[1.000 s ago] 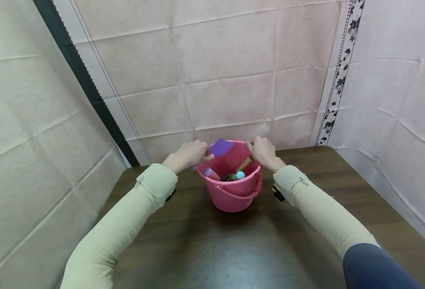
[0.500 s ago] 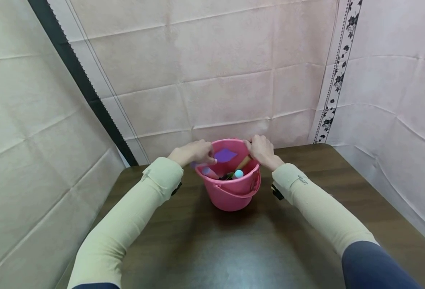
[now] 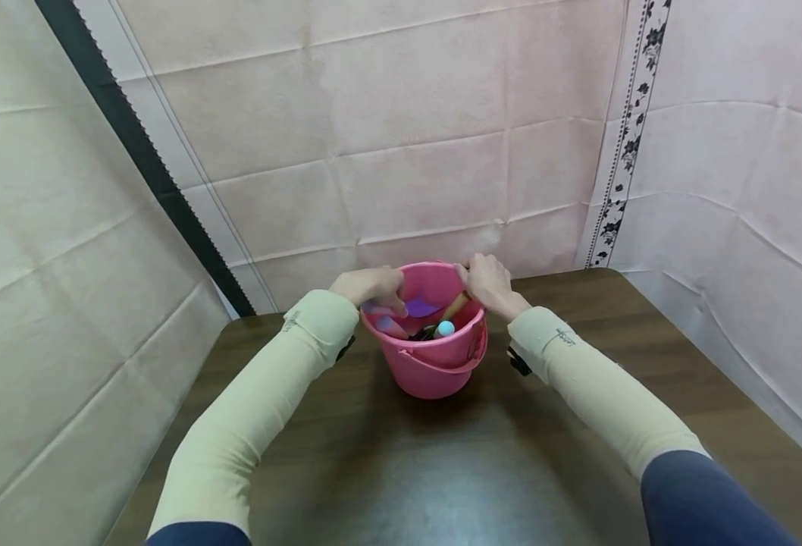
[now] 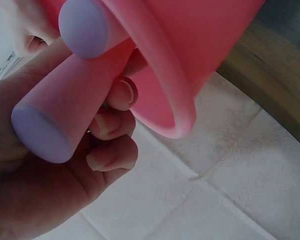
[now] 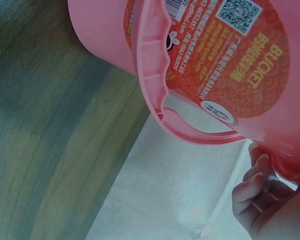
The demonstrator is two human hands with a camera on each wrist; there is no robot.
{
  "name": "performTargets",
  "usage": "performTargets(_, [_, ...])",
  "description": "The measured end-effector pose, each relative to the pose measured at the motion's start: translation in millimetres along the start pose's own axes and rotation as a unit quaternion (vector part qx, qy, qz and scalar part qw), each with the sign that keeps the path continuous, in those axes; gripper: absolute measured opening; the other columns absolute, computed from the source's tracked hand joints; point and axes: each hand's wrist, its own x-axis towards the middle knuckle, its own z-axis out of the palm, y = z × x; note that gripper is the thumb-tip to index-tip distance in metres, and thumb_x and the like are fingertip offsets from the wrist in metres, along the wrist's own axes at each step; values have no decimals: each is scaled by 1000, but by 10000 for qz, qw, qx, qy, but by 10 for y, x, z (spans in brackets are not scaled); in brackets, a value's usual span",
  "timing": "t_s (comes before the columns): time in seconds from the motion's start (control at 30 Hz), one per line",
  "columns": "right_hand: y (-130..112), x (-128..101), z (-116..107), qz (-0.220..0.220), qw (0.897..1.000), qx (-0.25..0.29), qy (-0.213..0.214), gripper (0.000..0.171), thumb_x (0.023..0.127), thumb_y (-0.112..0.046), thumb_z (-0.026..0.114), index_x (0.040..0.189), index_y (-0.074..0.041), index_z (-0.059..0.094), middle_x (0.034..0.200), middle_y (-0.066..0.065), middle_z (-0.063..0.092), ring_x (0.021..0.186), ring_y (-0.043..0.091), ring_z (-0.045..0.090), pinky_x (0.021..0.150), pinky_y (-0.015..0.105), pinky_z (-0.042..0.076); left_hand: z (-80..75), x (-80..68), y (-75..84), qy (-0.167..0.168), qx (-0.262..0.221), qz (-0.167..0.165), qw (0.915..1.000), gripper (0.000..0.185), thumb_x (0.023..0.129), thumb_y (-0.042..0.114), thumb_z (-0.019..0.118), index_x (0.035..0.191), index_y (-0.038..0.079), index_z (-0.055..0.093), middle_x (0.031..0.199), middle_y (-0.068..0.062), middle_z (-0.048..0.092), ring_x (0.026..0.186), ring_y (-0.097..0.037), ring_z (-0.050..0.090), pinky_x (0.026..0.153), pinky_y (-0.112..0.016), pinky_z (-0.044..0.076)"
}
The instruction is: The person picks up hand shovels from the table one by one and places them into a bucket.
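A pink bucket (image 3: 427, 371) stands on the table with its mouth tilted slightly. My left hand (image 3: 374, 287) is at its left rim, fingers curled round the tapered pink handle (image 4: 65, 107) of a spatula. The spatula's flat purple blade (image 3: 421, 307) is inside the bucket; the handle's lilac end points outward. A similar lilac-ended handle (image 4: 85, 27) sits beside it in the bucket. My right hand (image 3: 488, 284) grips the bucket's right rim, fingers (image 5: 252, 185) curled under the edge. Also inside are a tan wooden-looking handle (image 3: 455, 305) and a light-blue-tipped item (image 3: 445, 328).
A brown wood-grain table (image 3: 401, 470) bears the bucket near its far edge. Pale cloth sheets (image 3: 408, 152) hang behind and on both sides. The bucket's bail handle (image 5: 152, 75) hangs down its outside, near a red label (image 5: 240, 60).
My left hand has moved right and a little closer over the rim, lowering the spatula's purple blade deeper into the bucket. My right hand keeps its hold on the rim.
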Motion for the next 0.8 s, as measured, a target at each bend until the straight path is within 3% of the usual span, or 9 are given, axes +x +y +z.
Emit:
performTargets(0.1, [-4,-6,-8,11,10000,52,-77,47,99,-41,47,62,-13,54,64,7,56,69,26,58,61,39,41,4,48,26,-157,67,-100,9998,30,85,25,72,63,15,54,61,6,47,58,-8,44,53,-21,35])
performTargets(0.23, [-1,-10,-10,14,9999,39,-97,47,99,-41,47,61,-13,53,62,6,55,68,26,58,61,38,41,18,89,60,-295,173,-200,9992,32,83,23,71,61,17,49,59,5,46,58,-9,44,56,-23,37])
performTargets(0.47, [-2,1,-11,1,10000,-8,-12,48,99,-42,47,60,-14,52,65,8,57,72,28,61,62,42,43,62,152,77,-205,184,-290,9992,24,83,24,71,72,15,52,71,3,50,69,-12,47,64,-25,40])
performTargets(0.8, [1,2,-6,-14,9999,83,-75,47,100,-41,46,62,-13,54,61,5,53,65,24,57,61,37,41,138,174,81,-236,31,-373,9990,20,83,23,67,92,11,53,83,-1,51,80,-16,48,73,-30,43])
